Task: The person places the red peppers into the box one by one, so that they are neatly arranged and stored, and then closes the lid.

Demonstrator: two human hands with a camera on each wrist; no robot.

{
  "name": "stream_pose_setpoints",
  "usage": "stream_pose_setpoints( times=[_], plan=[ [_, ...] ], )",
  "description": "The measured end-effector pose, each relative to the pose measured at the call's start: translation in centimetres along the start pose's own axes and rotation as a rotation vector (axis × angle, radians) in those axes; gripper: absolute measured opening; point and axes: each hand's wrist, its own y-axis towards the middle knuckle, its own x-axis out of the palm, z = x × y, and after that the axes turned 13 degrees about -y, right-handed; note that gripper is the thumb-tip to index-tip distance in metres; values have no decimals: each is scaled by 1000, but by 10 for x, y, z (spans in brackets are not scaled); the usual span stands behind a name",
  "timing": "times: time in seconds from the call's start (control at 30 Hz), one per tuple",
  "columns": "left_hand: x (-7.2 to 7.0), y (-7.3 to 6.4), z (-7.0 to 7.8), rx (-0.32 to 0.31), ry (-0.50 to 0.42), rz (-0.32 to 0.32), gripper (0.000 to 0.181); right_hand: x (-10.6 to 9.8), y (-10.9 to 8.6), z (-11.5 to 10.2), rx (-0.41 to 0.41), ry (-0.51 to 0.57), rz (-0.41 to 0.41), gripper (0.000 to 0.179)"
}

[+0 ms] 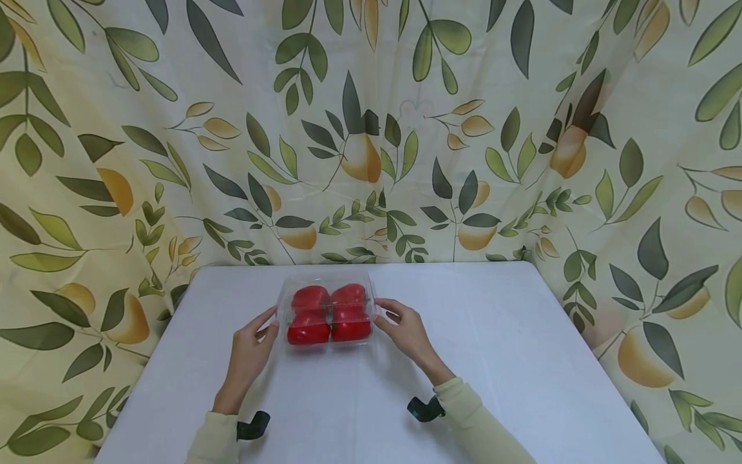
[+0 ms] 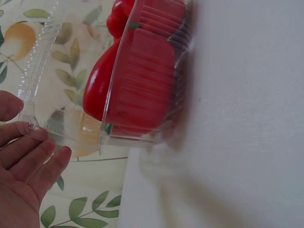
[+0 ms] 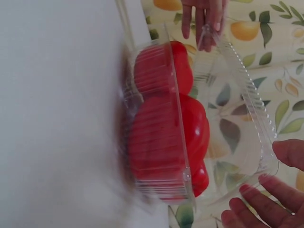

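Note:
A clear plastic clamshell box (image 1: 324,278) holding several red bell peppers (image 1: 308,327) sits on the white table. Its transparent lid (image 2: 40,61) is raised above the base, with a gap over the peppers. On the left side, my left hand (image 1: 248,354) pinches the lid's corner between thumb and fingers. My right hand (image 1: 409,332) pinches the opposite corner of the lid (image 3: 259,118) in the same way. Bits of green stem (image 2: 108,127) show on the peppers in the left wrist view.
The white table (image 1: 493,361) reaches back to a curtain (image 1: 371,129) printed with leaves and fruit, which hangs behind and along both sides. Dark wrist mounts (image 1: 426,409) stick out from both sleeves over the table.

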Motion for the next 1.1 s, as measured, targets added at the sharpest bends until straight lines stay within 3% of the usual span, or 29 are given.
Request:
stream_pose_setpoints(
  times=[0.6,1.1],
  plan=[
    [5,-10,-19,-66,2,5,39,16,-9,16,-19,-18,40,35],
    [9,-13,-33,-59,40,37,30,24,-14,26,-4,-42,64,28]
  ],
)
